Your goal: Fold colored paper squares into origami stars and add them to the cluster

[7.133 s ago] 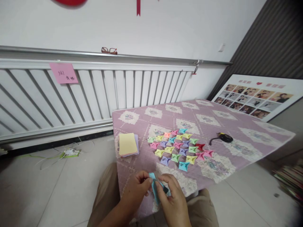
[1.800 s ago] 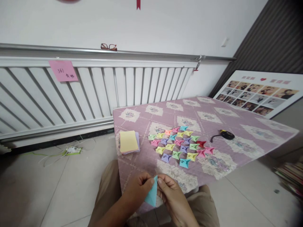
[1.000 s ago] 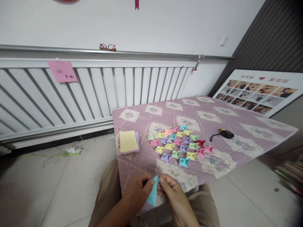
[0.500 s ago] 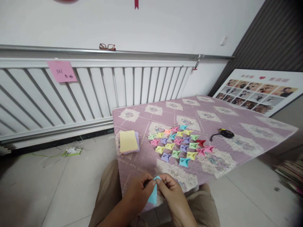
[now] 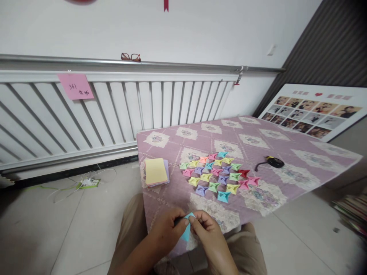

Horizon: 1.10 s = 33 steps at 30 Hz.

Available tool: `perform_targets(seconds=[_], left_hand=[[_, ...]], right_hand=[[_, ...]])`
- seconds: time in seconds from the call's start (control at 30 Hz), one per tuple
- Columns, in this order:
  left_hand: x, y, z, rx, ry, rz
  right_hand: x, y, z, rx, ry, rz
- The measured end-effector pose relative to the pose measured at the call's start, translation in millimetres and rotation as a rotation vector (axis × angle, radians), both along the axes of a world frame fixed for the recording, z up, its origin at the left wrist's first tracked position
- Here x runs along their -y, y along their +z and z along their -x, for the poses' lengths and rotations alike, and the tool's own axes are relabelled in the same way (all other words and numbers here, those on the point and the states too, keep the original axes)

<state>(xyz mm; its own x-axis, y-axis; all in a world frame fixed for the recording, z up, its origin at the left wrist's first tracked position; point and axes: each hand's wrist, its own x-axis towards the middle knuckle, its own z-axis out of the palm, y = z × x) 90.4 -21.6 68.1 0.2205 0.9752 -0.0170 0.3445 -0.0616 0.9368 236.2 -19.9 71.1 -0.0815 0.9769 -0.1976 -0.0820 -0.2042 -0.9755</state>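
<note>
Both thumbs and forefingers pinch a folded piece of light blue paper [image 5: 186, 233] at the table's near edge. My left hand [image 5: 169, 230] grips it from the left, and my right hand [image 5: 207, 230] from the right. The fingers cover part of its upper end; its lower part hangs between the hands. Beyond them, several small folded paper boats [image 5: 213, 186] in yellow, green, pink, purple, blue and red stand in slanting rows. To the left lies a stack of coloured paper [image 5: 156, 171] with a yellow sheet on top.
A patterned purple tablecloth [image 5: 169, 147] covers the table. A black coiled cable [image 5: 275, 162] lies on the right side. A white radiator [image 5: 114, 110] stands behind, with glasses [image 5: 131, 57] on its pipe. A photo board [image 5: 329, 91] leans at the right; a power strip [image 5: 89, 183] is on the floor.
Less of the blue paper's lower end shows below the fingers, and it has shifted slightly upward. Both hands keep nearly the same place and grip.
</note>
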Motion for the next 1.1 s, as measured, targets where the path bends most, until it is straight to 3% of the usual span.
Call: perform_targets(seconds=[0.43, 0.63, 0.77, 1.1], left_hand=[[-2, 0.9, -5, 0.065, 0.076, 0.053], [-1, 10.5, -4, 0.211, 0.086, 0.194], [-1, 7.7, -3, 0.241, 0.086, 0.244], [-1, 3.6, -2, 0.115, 0.079, 0.116]], right_hand=[[3, -1.2, -2, -0.038, 0.025, 0.005], [2, 1.3, -2, -0.259, -0.063, 0.195], [1, -3.4, 0, -0.298, 0.014, 0.220], [0, -4.5, -3, -0.208, 0.008, 0.182]])
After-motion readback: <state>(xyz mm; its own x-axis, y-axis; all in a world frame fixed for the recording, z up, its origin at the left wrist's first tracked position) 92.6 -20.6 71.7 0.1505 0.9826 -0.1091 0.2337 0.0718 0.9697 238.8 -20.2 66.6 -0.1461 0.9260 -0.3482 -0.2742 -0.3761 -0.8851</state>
